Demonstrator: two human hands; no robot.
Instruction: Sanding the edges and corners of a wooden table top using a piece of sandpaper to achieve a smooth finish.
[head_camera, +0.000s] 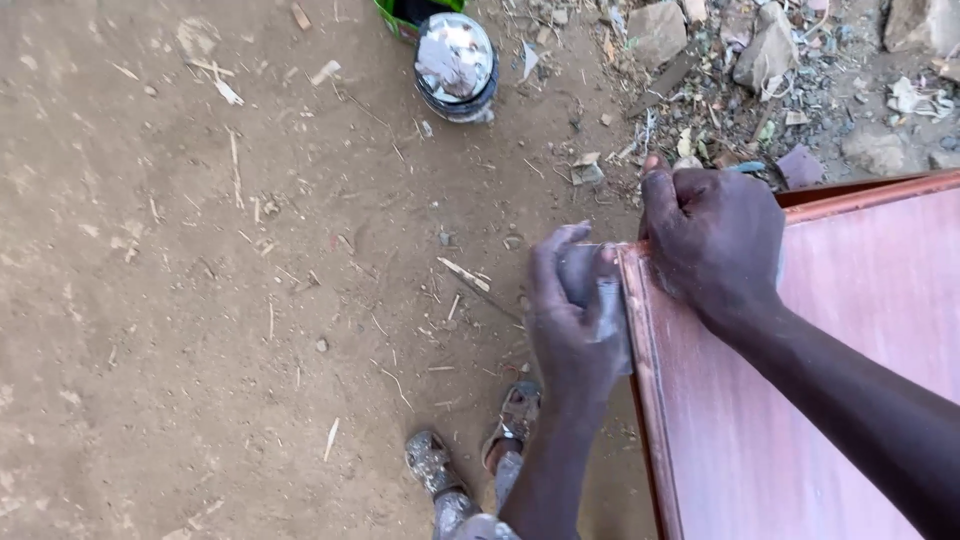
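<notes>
A reddish-brown wooden panel (840, 380) with a raised edge moulding fills the lower right. My left hand (572, 320), dusted grey, presses a small grey sheet, apparently sandpaper (607, 305), against the panel's left edge near its top corner. My right hand (712, 240) is clenched in a fist over the panel's top corner, gripping the edge there. Grey dust smears the moulding under both hands.
Bare dirt ground with wood chips lies to the left. A round open tin (455, 65) of grey filler stands at the top centre beside a green object. Stones and rubble (770, 60) lie at the top right. My sandalled feet (470, 450) stand below the hands.
</notes>
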